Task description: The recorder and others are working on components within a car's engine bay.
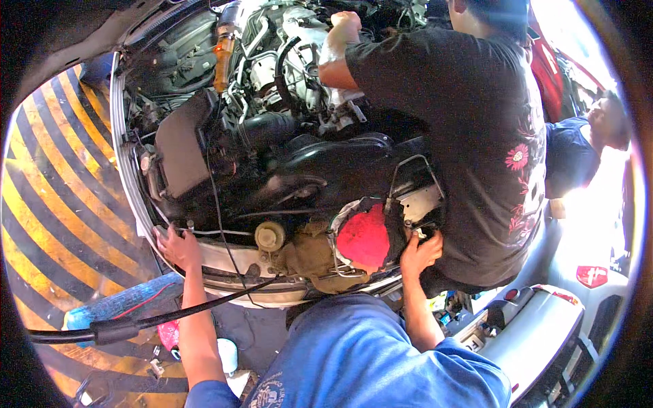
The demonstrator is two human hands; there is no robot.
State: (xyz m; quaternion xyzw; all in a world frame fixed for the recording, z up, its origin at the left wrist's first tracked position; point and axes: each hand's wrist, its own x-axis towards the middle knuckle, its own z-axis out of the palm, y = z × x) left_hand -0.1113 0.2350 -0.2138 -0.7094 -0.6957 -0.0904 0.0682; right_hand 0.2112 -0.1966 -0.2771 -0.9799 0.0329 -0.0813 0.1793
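Observation:
My left hand (178, 248) rests with fingers apart on the front left edge of the open engine bay (204, 258). My right hand (420, 253) has its fingers curled at the front right, around something small and pale below a metal bracket (416, 202); what it is, I cannot make out. Just left of that hand lies a red, cloth-like thing (362, 234) with a dark surround. A brown rag (306, 251) and a round cap (269, 236) sit between my hands. A black hose (156, 317) crosses over my left forearm's area to the bay's front.
A co-worker in a black shirt (469, 136) leans over the engine (286, 61) from the right, one hand raised over it. Another person (571, 149) is behind. A blue cylinder (102, 309) lies on the striped floor (61, 170). A silver car bumper (544, 326) is at lower right.

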